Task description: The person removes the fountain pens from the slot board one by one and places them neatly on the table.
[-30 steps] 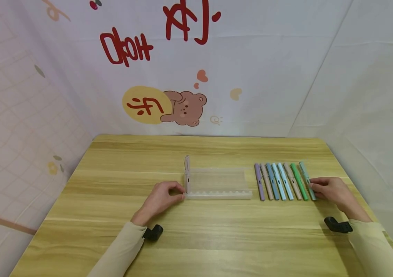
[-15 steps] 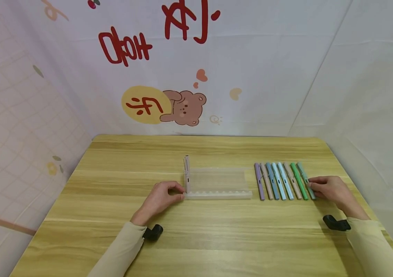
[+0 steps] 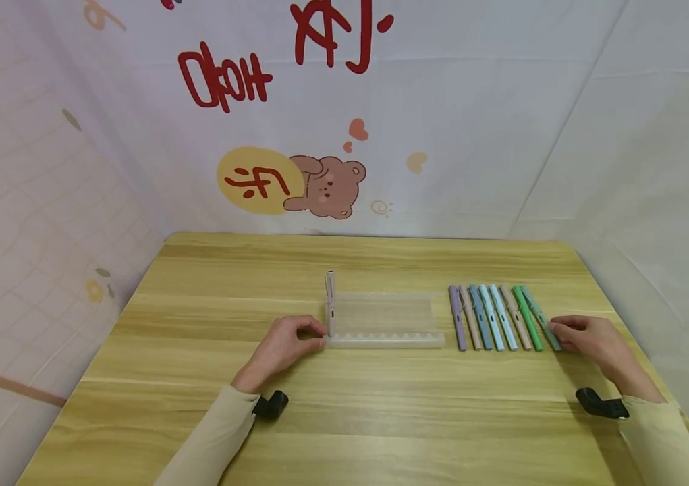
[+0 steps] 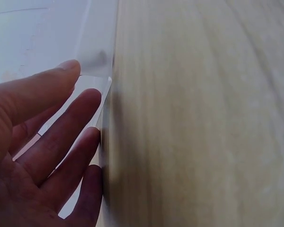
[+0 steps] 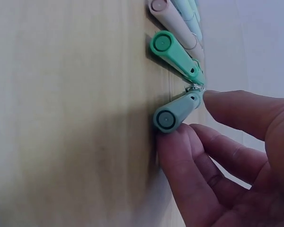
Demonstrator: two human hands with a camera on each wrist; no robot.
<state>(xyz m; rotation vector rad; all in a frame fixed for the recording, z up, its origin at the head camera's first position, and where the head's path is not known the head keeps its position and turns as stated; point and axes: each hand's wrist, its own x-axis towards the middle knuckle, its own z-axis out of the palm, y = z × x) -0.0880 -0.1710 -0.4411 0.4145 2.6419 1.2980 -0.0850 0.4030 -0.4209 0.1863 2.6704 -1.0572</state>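
A clear plastic pen stand (image 3: 384, 341) with a notched front strip sits mid-table. One pale pinkish pen (image 3: 330, 304) stands upright at its left end. With thumb and fingertips, my left hand (image 3: 286, 345) holds the stand's left corner; the left wrist view shows the fingers (image 4: 92, 101) against its translucent edge. At the right end of a row of pens, my right hand (image 3: 590, 341) pinches a grey-green pen (image 5: 177, 113) lying on the table. That pen slants, its top touching the bright green pen (image 3: 528, 317). The thumb hides part of it in the right wrist view.
Left of the green pen lie several more pens, among them a purple pen (image 3: 457, 317), a blue pen (image 3: 480, 317) and a beige pen (image 3: 515, 317). The wooden table (image 3: 380, 418) meets a printed cloth wall (image 3: 465, 135) at the back.
The grey-green pen's top has swung left against the green pen, and its lower end has shifted slightly right with my right hand. My left hand keeps its place at the stand.
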